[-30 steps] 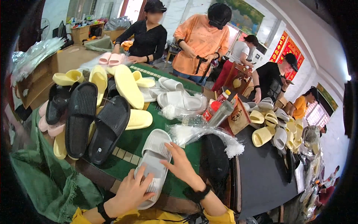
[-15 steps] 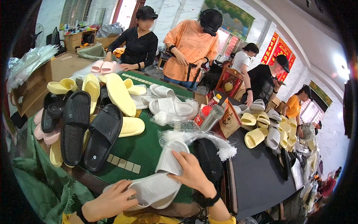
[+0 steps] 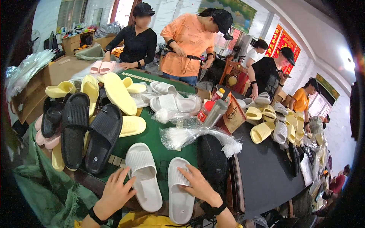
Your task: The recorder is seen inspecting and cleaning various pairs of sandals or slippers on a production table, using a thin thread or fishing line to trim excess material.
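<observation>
Two light grey slide slippers lie side by side, toes pointing away from me, on the green table top. At the edge of the left grey slipper (image 3: 146,188) is my left hand (image 3: 116,190), fingers spread, touching its side near the strap. My right hand (image 3: 199,186) rests over the right grey slipper (image 3: 179,201), its fingers stretched across the strap. Neither hand is closed around anything. Two black slippers (image 3: 104,133) lean on a mixed pile to the left, with yellow slippers (image 3: 119,93) and pink ones partly hidden beneath.
White plastic ties (image 3: 182,137) in clear wrap lie beyond the grey pair, beside a black cap-like item (image 3: 213,163). Behind stand a grey flask (image 3: 216,113) and a red-capped jar. More wrapped grey slippers (image 3: 175,102) lie farther off. Several people stand around; yellow slippers (image 3: 262,132) are heaped right.
The grey slippers, earlier overlapping and tilted in my hands, now lie apart and parallel on the table. My hands have loosened. The person in orange has shifted hands at a waist strap.
</observation>
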Action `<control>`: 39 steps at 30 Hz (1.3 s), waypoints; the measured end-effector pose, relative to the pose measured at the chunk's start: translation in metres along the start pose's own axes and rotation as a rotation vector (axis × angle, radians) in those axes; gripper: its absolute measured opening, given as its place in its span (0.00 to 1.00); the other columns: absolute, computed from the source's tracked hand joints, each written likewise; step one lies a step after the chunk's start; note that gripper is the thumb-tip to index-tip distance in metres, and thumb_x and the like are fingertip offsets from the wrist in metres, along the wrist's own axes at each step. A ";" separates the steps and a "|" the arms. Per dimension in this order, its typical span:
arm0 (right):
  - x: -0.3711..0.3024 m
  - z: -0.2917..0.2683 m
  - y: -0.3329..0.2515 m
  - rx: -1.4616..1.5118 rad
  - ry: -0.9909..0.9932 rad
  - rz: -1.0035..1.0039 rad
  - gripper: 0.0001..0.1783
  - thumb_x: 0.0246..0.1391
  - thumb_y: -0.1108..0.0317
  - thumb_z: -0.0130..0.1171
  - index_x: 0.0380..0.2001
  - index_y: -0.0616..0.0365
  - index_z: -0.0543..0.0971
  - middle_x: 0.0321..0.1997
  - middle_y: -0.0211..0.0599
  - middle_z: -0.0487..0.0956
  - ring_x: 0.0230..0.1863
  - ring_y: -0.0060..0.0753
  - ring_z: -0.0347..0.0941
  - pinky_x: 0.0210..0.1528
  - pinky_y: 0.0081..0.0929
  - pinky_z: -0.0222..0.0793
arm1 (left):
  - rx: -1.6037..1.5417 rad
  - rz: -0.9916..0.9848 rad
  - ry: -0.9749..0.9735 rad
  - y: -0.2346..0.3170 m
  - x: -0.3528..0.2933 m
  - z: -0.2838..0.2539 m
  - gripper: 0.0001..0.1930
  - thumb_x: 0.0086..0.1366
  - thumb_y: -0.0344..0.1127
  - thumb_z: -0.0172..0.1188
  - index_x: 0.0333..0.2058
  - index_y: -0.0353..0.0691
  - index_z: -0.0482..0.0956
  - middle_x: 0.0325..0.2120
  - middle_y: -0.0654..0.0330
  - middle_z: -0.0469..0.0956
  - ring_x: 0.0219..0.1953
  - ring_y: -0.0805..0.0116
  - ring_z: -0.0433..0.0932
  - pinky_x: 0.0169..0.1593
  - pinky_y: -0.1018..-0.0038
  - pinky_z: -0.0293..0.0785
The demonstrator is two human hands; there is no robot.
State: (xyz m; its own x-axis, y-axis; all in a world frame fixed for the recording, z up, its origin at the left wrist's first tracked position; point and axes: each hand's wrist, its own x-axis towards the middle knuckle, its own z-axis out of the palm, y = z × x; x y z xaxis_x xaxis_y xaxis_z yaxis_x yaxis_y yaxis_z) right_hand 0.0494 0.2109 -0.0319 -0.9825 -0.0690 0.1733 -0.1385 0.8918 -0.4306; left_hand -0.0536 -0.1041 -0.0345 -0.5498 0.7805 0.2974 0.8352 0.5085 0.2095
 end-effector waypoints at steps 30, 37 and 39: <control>-0.037 0.022 -0.018 0.356 0.008 0.476 0.45 0.55 0.72 0.58 0.70 0.58 0.47 0.39 0.71 0.76 0.40 0.70 0.75 0.40 0.53 0.70 | -0.339 -0.142 -0.131 0.004 0.014 0.034 0.37 0.59 0.31 0.58 0.65 0.27 0.53 0.65 0.32 0.53 0.64 0.34 0.57 0.66 0.56 0.58; -0.064 0.002 -0.016 0.426 -0.055 0.513 0.38 0.57 0.70 0.60 0.68 0.60 0.57 0.42 0.55 0.80 0.38 0.41 0.81 0.40 0.32 0.75 | -0.336 -0.179 -0.155 0.007 0.013 0.035 0.33 0.58 0.29 0.58 0.63 0.32 0.61 0.67 0.39 0.51 0.64 0.39 0.59 0.65 0.57 0.59; -0.072 -0.012 -0.013 0.341 0.036 0.495 0.26 0.57 0.72 0.59 0.60 0.63 0.71 0.42 0.47 0.82 0.38 0.31 0.81 0.41 0.26 0.76 | -0.343 -0.174 -0.146 0.007 0.011 0.034 0.33 0.59 0.28 0.56 0.64 0.31 0.60 0.67 0.40 0.51 0.65 0.40 0.58 0.65 0.56 0.59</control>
State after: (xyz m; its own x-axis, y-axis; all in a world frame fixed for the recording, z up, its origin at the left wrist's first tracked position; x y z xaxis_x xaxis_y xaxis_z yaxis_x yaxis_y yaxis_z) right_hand 0.1237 0.2094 -0.0282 -0.9365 0.3381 -0.0933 0.2963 0.6202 -0.7263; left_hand -0.0534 -0.0793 -0.0616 -0.6542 0.7496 0.1004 0.6642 0.5059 0.5504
